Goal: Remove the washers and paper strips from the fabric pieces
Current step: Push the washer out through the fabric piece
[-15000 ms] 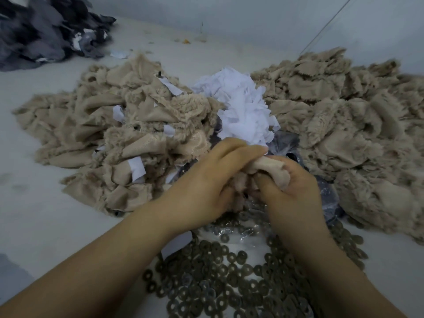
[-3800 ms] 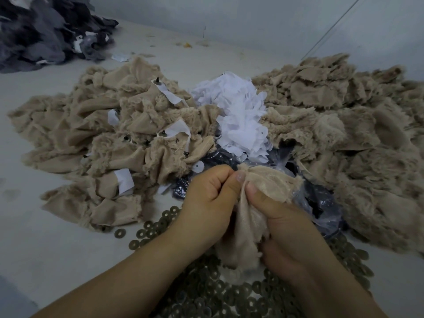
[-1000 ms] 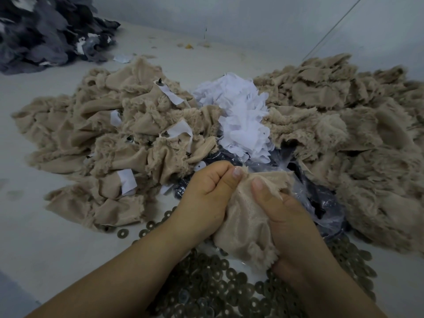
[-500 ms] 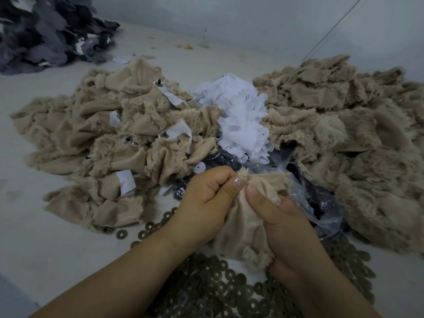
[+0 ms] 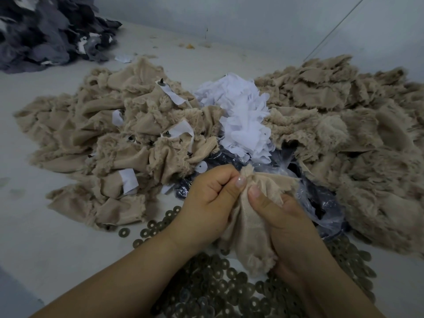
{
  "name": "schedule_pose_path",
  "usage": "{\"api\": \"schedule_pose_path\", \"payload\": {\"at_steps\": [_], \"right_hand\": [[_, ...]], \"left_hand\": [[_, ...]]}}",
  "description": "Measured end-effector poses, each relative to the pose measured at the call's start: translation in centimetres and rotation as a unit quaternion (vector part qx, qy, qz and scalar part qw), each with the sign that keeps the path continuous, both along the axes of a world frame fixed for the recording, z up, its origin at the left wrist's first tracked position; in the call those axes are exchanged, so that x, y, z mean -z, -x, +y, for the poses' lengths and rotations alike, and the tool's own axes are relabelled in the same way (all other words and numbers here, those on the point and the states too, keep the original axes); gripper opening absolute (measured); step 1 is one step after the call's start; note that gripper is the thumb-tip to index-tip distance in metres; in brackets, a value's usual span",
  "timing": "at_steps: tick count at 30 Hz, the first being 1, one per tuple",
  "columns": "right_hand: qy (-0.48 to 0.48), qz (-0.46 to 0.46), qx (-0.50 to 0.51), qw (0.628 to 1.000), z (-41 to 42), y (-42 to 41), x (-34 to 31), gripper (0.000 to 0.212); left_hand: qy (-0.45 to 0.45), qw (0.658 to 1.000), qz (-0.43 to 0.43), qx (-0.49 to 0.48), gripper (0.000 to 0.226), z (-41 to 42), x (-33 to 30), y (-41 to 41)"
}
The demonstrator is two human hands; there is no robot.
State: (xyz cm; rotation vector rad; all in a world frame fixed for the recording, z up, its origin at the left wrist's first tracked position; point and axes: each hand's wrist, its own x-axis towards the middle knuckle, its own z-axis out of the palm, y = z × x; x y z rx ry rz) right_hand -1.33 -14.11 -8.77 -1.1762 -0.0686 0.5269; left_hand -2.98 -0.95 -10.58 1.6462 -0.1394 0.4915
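**Both hands pinch one beige fabric piece above the washers**

Right now the left hand [image 5: 207, 203] and the right hand [image 5: 281, 222] meet at the centre of the view, each with a grip pressed together on the same beige fabric piece [image 5: 247, 228]. The left thumb and curled fingers pinch its bunched top edge; the right thumb presses on the cloth just beside that spot, while the right fingers curl round it from behind (what lies inside the fold cannot be seen). The piece hangs down between the two wrists, its furry edge at the bottom.

Below the hands, a spread of dark washers [image 5: 229, 292] lies on the pale worktop [image 5: 46, 237], a few stray ones out to the left. Behind the hands sits a crumpled clear plastic bag [image 5: 321, 210]. Further back is a heap of white paper strips [image 5: 243, 118], flanked by two beige heaps: the left fabric pile [image 5: 96, 134], with paper strips and small dark studs showing on it, and the right fabric pile [image 5: 367, 138]. A dark grey fabric pile [image 5: 46, 31] fills the far left corner.
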Motion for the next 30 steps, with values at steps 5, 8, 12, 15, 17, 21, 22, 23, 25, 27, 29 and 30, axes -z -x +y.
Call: {"api": "schedule_pose_path", "payload": {"at_steps": [5, 8, 12, 15, 17, 21, 22, 23, 25, 27, 29, 30], "right_hand": [[0.018, 0.034, 0.008, 0.999, -0.4, -0.5, 0.2, 0.05], [0.03, 0.018, 0.037, 0.999, -0.3, -0.8, 0.5, 0.044], [0.005, 0.011, 0.022, 1.0, -0.2, -0.5, 0.5, 0.033], [-0.014, 0.013, 0.01, 1.0, -0.2, -0.2, 0.4, 0.028], [-0.026, 0.029, 0.014, 0.999, -0.1, -0.2, 0.3, 0.023], [0.028, -0.018, 0.04, 0.999, -0.4, -0.3, -0.3, 0.014], [0.085, -0.078, 0.066, 0.991, -0.7, -0.7, -0.5, 0.014], [0.156, -0.152, 0.108, 0.97, -1.2, -1.2, -0.7, 0.019], [0.312, -0.303, 0.205, 0.877, -2.7, -2.9, -0.8, 0.023], [0.478, -0.385, 0.234, 0.754, -4.4, -4.7, -0.7, 0.012], [0.617, -0.357, 0.166, 0.682, -5.6, -6.4, -0.2, 0.01], [0.667, -0.325, 0.11, 0.662, -6.0, -7.1, 0.1, 0.015]], "left_hand": [[-0.026, 0.999, -0.005, 0.019, 0.028, 0.4, 0.0, 0.8], [-0.034, 0.999, -0.006, 0.024, 0.027, 0.2, -0.2, 0.8], [-0.029, 1.0, 0.0, -0.009, 0.044, 0.0, -0.6, 0.8], [-0.005, 0.997, 0.048, -0.054, 0.047, -0.5, -0.6, 0.6], [0.044, 0.995, 0.071, -0.048, 0.034, -0.6, -0.3, 0.6], [0.098, 0.992, 0.068, -0.032, 0.03, -0.6, 0.1, 0.7], [0.097, 0.993, 0.063, -0.028, 0.03, -0.6, 0.1, 0.7], [0.094, 0.993, 0.06, -0.026, 0.03, -0.6, 0.1, 0.7], [0.09, 0.994, 0.057, -0.024, 0.031, -0.5, 0.1, 0.6], [0.088, 0.994, 0.056, -0.024, 0.032, -0.6, 0.1, 0.6], [0.083, 0.995, 0.055, -0.023, 0.031, -0.6, 0.1, 0.6], [0.08, 0.995, 0.055, -0.021, 0.03, -0.7, 0.1, 0.6]]}}
